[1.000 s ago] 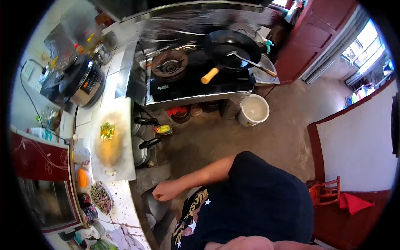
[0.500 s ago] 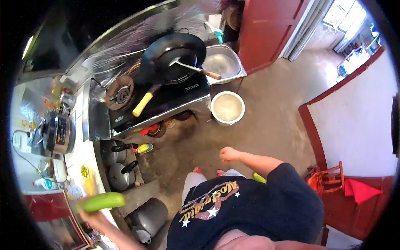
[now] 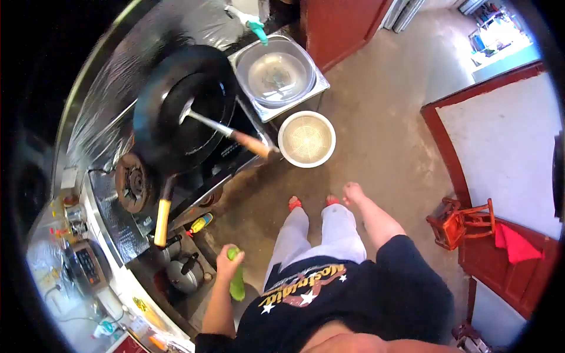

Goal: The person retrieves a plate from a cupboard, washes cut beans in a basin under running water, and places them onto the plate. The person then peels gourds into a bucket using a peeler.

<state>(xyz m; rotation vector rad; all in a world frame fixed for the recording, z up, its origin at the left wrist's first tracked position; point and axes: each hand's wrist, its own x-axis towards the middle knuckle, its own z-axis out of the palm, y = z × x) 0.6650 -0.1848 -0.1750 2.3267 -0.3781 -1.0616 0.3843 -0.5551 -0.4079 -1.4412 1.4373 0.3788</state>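
My left hand is wrapped round the upper end of a long light-green gourd, which hangs down beside my shirt at hip height. Fingers curled, my right hand is held out in front of my right thigh, with nothing visible in it. Beyond both hands, a white bucket with a round ribbed colander inside stands on the floor by the stove. A large black wok sits on the stove, and a spatula with a wooden handle rests across it.
A clear basin of water sits in the metal sink beside the stove. Left are a bare burner, a pot below the counter, and a yellow bottle. A wooden chair stands at right near the red door.
My left hand has brought the gourd from beside the left counter in toward my body, swinging it from level to hanging. My right hand has shifted right, and my view has turned.
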